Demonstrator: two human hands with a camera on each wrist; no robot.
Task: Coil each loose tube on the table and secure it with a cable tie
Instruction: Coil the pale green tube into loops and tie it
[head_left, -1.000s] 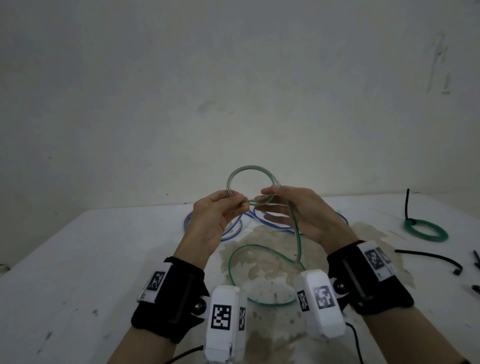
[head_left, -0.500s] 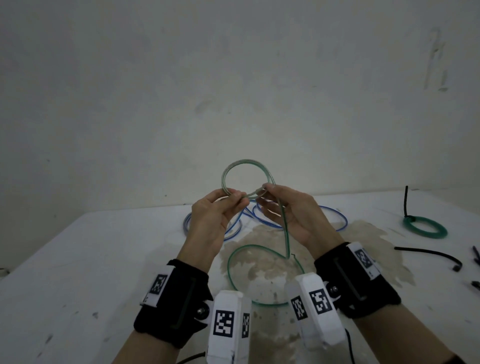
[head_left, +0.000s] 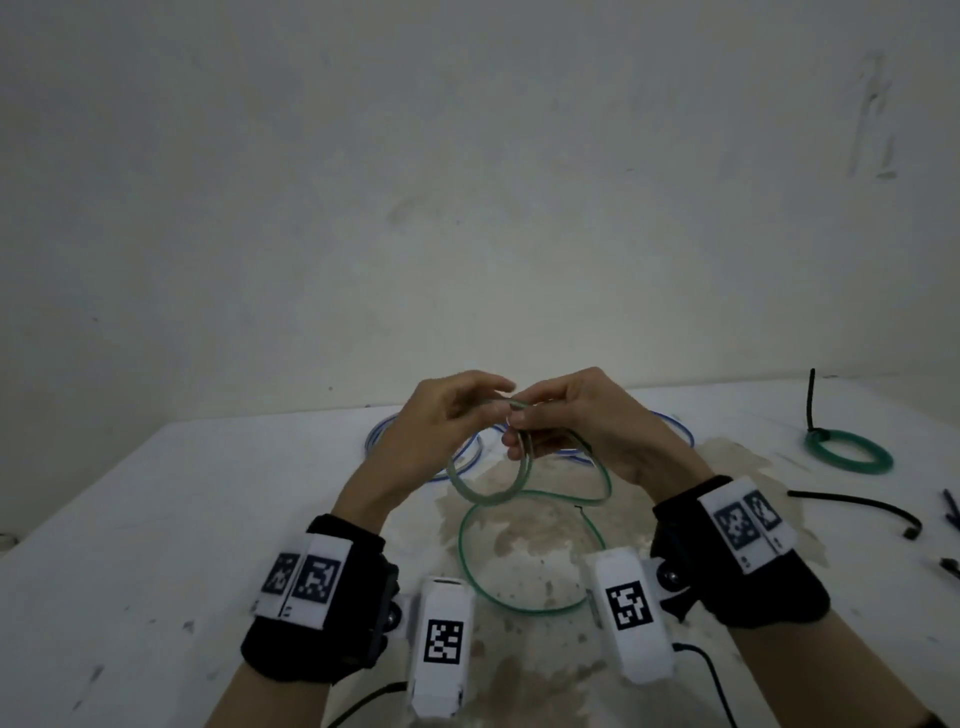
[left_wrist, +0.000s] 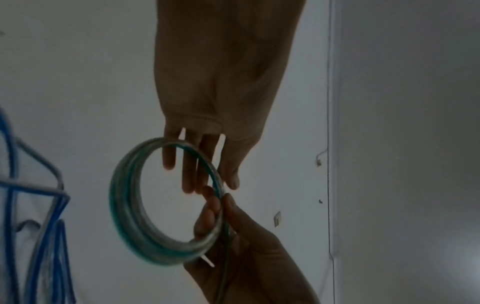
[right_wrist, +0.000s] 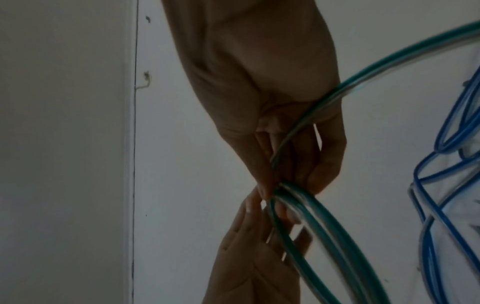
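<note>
I hold a green-striped clear tube in the air over the white table (head_left: 156, 519). Its wound coil (head_left: 467, 491) hangs below my hands. My right hand (head_left: 519, 421) pinches the coil's top between thumb and fingers. The right wrist view shows that pinch by the right hand (right_wrist: 285, 185) on the coil (right_wrist: 311, 222). My left hand (head_left: 488, 400) lies beside it with straight fingers that close on nothing. In the left wrist view those fingers (left_wrist: 189, 174) reach behind the coil (left_wrist: 124, 216). The tube's loose tail (head_left: 462, 551) loops on the table below.
A loose blue tube (head_left: 374, 436) lies tangled on the table behind my hands. At the far right sits a green coil (head_left: 857, 469) bound with a black tie. A loose black cable tie (head_left: 852, 500) lies nearer, with more dark pieces at the right edge.
The coil stood upright above my hands, pinched by both. It has swung down and now hangs below them. My left fingers have let go and straightened.
</note>
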